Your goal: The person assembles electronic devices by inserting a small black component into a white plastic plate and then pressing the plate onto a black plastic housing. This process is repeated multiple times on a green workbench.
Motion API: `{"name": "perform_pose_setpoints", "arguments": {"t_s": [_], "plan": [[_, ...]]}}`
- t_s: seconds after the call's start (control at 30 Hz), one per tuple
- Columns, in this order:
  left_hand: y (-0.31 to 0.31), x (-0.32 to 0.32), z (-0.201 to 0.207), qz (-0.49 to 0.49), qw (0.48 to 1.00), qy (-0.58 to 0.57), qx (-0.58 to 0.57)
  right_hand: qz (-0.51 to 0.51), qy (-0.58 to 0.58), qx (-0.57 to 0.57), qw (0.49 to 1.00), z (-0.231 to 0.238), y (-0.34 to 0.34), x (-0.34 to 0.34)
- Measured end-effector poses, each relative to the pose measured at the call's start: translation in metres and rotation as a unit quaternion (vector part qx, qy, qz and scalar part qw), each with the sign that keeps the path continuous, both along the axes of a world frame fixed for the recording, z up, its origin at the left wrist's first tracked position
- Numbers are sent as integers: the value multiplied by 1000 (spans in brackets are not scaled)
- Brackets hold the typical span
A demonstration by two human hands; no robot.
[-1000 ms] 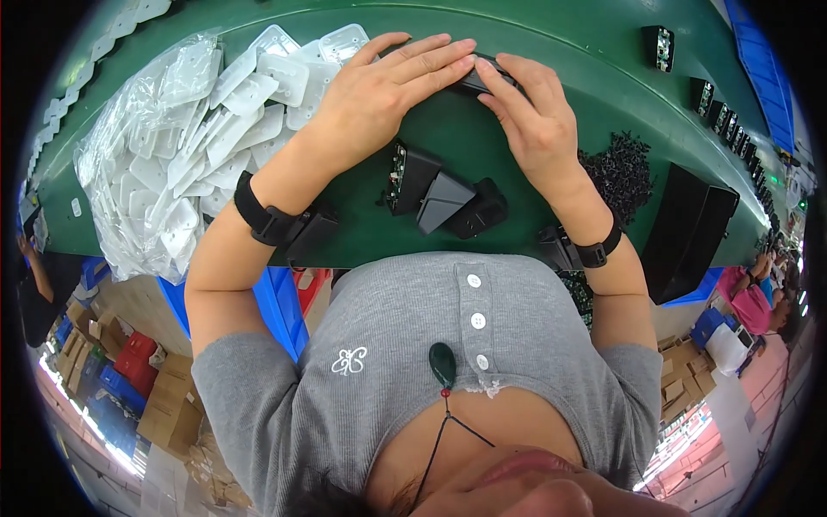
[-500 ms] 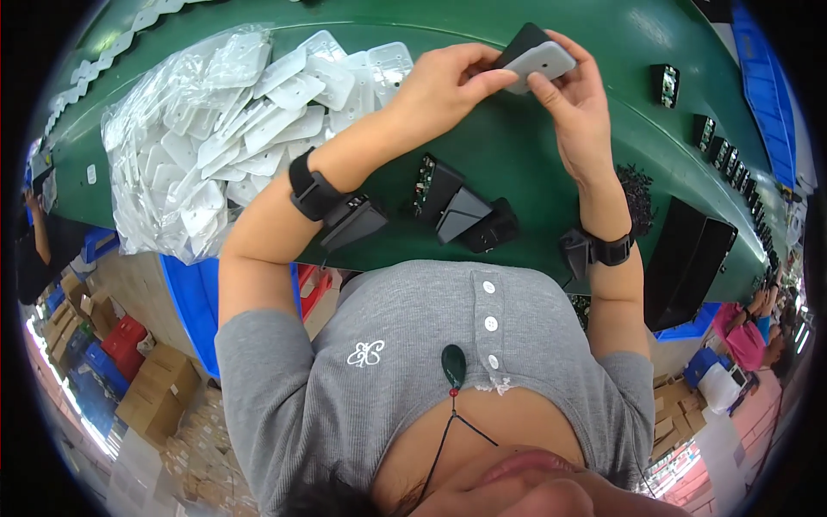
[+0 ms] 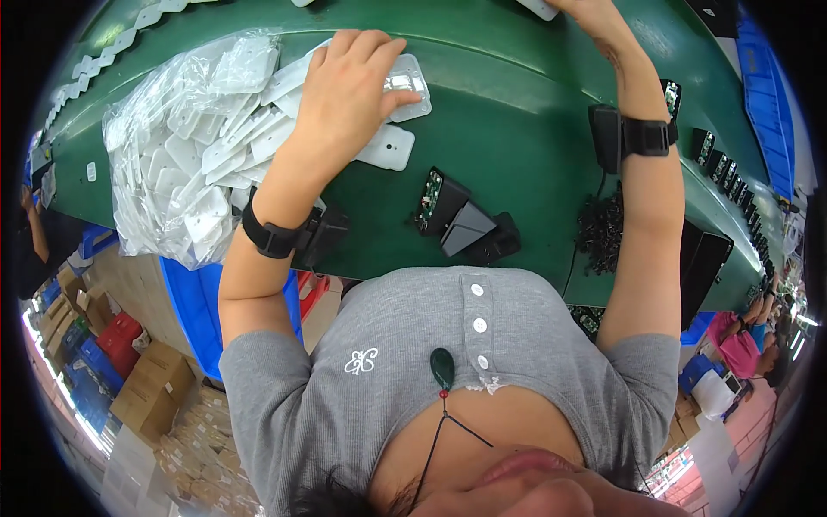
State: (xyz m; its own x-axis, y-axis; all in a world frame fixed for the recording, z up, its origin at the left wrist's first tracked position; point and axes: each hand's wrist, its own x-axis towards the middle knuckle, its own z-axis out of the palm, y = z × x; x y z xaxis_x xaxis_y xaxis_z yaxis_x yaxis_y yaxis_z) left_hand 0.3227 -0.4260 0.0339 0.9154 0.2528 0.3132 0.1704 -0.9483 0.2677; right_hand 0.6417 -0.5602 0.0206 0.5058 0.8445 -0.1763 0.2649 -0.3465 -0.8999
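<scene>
Swung to the top edge, the right hand (image 3: 587, 10) meets a white piece (image 3: 537, 8), grip beyond my view; the left hand (image 3: 346, 89) spreads loosely over white plates (image 3: 245, 142), upper left: their shared hold has ended.

Wht plates (image 3: 226, 162), loose heap, L.

Electronics assembly workshop, factory type: big green workbench (image 3: 508, 129), row of black housings with exposed circuit boards (image 3: 730, 178) at right, heap of white plastic plates (image 3: 245, 142), cardboard boxes (image 3: 155, 392) on floor, co-worker in pink (image 3: 739, 352).
</scene>
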Motion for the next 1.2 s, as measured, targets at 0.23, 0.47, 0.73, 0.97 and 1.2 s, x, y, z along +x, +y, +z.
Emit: {"name": "perform_pose_setpoints", "arguments": {"t_s": [0.23, 0.47, 0.73, 0.97, 1.2], "plan": [[-22, -4, 13, -4, 999, 5, 51, 16, -31, -63, 997, 14, 11, 3], [-23, -8, -3, -66, 989, 43, 126, -57, -90, 35, 994, -10, -5, 19], [0, -10, 25, -30, 980, -39, 191, -119, -105, 20, 987, 65, -106, -49], [-25, -11, 31, 20, 993, -17, -119, -65, -300, -194, 932, 58, -192, -137], [-45, 3, 20, -114, 830, -39, -544, -101, -355, -155, 916, 29, -214, -177]]}}
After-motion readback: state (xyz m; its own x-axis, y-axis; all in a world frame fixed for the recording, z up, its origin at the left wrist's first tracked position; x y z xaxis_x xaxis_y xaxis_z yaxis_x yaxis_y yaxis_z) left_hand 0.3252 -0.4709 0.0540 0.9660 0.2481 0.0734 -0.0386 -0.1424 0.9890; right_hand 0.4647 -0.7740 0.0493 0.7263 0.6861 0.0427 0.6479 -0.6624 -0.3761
